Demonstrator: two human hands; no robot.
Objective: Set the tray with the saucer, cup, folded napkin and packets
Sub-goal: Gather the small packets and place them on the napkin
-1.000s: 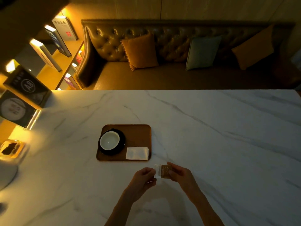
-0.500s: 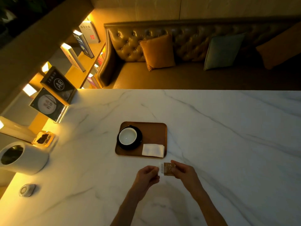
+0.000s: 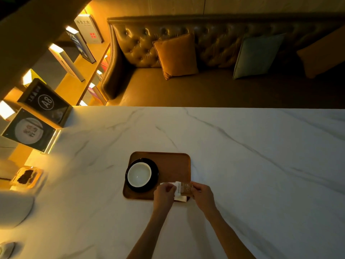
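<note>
A brown wooden tray (image 3: 171, 165) lies on the white marble table. On its left half a white cup (image 3: 139, 174) sits on a black saucer (image 3: 155, 176). A folded white napkin (image 3: 180, 198) rests at the tray's near right corner, mostly hidden under my hands. My left hand (image 3: 164, 193) and my right hand (image 3: 202, 194) each pinch an end of the packets (image 3: 183, 188), a brown one and a white one, held just above the napkin.
A light grey cylindrical container (image 3: 15, 208) and a small dish with dark contents (image 3: 25, 176) stand at the table's left edge. Upright signs (image 3: 29, 130) sit at the far left corner. A leather sofa with cushions (image 3: 175, 55) runs behind the table.
Both hands have carried the packets forward from the bare table in front of the tray to above the napkin on the tray. The camera has shifted, so the tray sits further right in view.
</note>
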